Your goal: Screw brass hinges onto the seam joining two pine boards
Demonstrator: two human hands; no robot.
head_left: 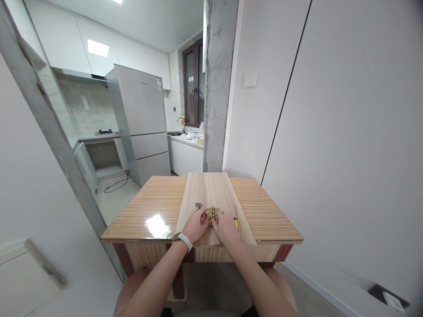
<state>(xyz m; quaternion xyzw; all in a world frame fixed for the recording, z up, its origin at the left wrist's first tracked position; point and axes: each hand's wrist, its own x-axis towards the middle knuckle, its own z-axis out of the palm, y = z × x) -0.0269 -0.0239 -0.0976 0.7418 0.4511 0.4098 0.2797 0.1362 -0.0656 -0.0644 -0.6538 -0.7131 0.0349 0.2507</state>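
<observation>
A brass-coloured hinge [213, 213] lies across the seam between two pale wooden boards [209, 187], its knuckle in line with the seam. My left hand [195, 225] grips the hinge's left leaf with bent fingers. On the other leaf, my right hand [225, 225] has its thumb and fingers closed at the edge. A small heap of dark screws [198, 205] sits on the left board, just beyond my left hand. To the right of my right hand rests a screwdriver [236, 223] with a yellow and black handle, its shaft pointing away from me.
Both boards lie on a striped wooden table [161, 198] with a glossy top. A white wall [330, 154] rises on the right. Beyond the table are a grey pillar [216, 88], a silver fridge [145, 105] and a kitchen counter [185, 152]. A cable [117, 187] lies on the floor.
</observation>
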